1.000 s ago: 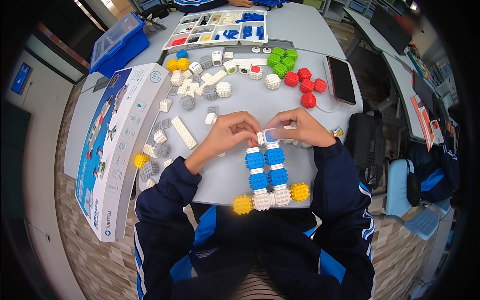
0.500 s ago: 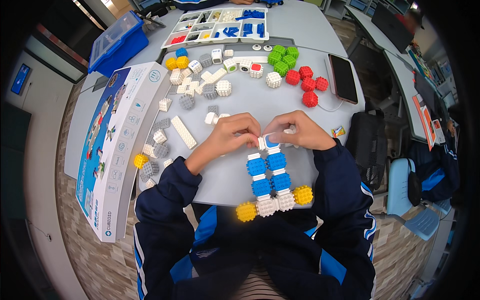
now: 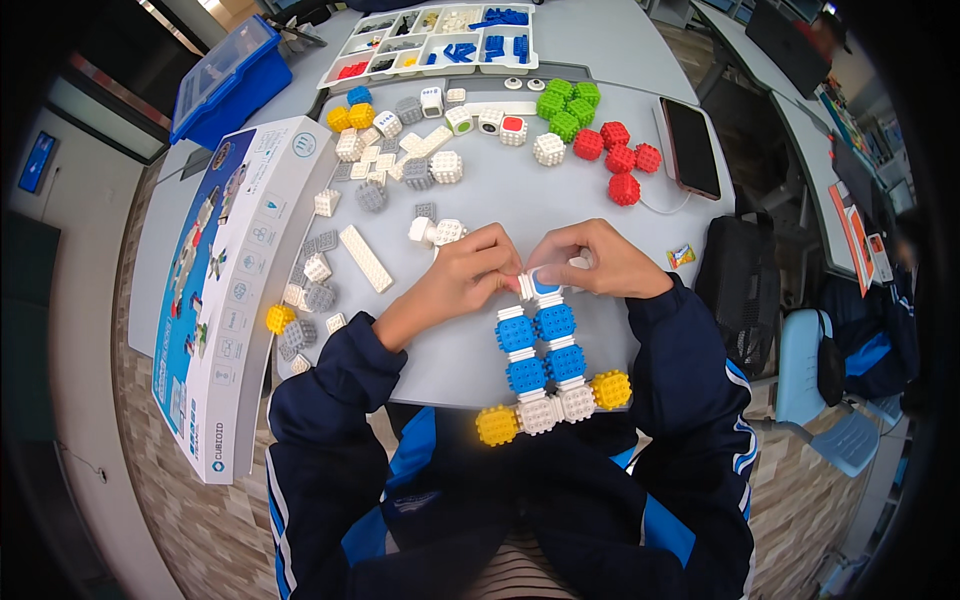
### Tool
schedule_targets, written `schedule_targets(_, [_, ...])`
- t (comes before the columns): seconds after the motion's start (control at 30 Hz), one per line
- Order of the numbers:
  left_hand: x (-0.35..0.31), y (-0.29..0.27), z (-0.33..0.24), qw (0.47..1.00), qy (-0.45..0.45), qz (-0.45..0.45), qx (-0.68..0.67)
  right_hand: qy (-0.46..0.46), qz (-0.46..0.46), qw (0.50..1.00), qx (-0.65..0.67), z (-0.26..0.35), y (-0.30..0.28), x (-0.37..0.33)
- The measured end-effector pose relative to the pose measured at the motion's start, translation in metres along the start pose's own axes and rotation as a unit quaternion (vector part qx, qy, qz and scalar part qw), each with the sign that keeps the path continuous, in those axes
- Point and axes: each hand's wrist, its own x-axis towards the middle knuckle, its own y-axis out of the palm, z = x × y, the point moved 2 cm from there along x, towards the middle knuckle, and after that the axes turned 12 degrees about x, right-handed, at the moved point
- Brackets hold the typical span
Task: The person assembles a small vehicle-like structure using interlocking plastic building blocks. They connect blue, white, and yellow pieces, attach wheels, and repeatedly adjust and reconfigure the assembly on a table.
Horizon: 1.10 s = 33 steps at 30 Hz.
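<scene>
My left hand (image 3: pixel 478 264) pinches a small white connector piece (image 3: pixel 526 287) at the top of a built block assembly. Fingers of my right hand (image 3: pixel 603 258) are closed on a white cube block with a blue face (image 3: pixel 546 283) right beside it. Below them run two columns of studded blue blocks (image 3: pixel 525 377), joined by white connectors. At their near end sit two white blocks (image 3: pixel 541 413), flanked by a yellow block (image 3: pixel 495 425) on the left and another yellow block (image 3: pixel 611 389) on the right. This near end overhangs the table edge. The fingertips partly hide the connector.
Loose white and grey blocks (image 3: pixel 417 175) and a long white plate (image 3: pixel 366 259) lie left of centre. Green blocks (image 3: pixel 566 108), red blocks (image 3: pixel 620 158) and a phone (image 3: pixel 690 148) are beyond my right hand. A sorting tray (image 3: pixel 430 50), blue bin (image 3: pixel 228 80) and large box (image 3: pixel 262 215) surround the left and back.
Both hands keep nearly the same grip at the top of the assembly. The assembly appears shifted very slightly right, and the whole view has moved a little.
</scene>
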Motion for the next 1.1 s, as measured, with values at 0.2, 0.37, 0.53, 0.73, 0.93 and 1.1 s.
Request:
schedule_targets(0.2, [0.003, -0.007, -0.013, 0.999, 0.007, -0.008, 0.045, 0.005, -0.001, 1.000, 0.001, 0.003, -0.006, -0.001])
schedule_targets(0.37, [0.005, -0.045, -0.012, 0.985, -0.025, -0.016, 0.171, 0.035, -0.022, 0.999, 0.023, 0.000, -0.009, -0.001])
schedule_targets(0.53, [-0.009, -0.066, 0.006, 0.948, -0.041, 0.032, 0.315, 0.035, -0.027, 0.999, 0.024, -0.009, -0.009, 0.002])
schedule_targets(0.73, [-0.003, -0.063, 0.000, 0.944, -0.020, 0.029, 0.327, 0.046, -0.029, 0.998, 0.041, -0.010, -0.009, 0.002])
schedule_targets(0.93, [-0.002, -0.052, -0.031, 0.957, -0.140, 0.097, 0.233, 0.051, -0.021, 0.998, 0.032, -0.003, -0.009, -0.001])
schedule_targets(1.1, [0.002, -0.035, -0.036, 0.971, -0.118, 0.154, 0.141, 0.048, -0.022, 0.998, 0.036, 0.000, -0.009, -0.002])
